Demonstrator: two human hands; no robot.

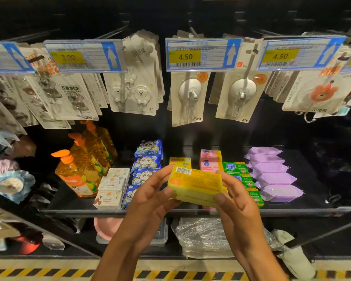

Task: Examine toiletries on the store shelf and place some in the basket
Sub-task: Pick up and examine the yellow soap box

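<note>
Your left hand (150, 191) and right hand (238, 203) hover in front of the shelf (130, 212), each gripping 1 end of the yellow soap pack (197, 185), thumbs on its near edge. Hold it level, tilt the printed face toward you, and read around the barcode label (183, 170) before choosing; no basket is in view.

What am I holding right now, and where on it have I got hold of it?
A yellow soap packet, barcode side facing you. The left grip pinches its left end, the right grip its right end.
</note>
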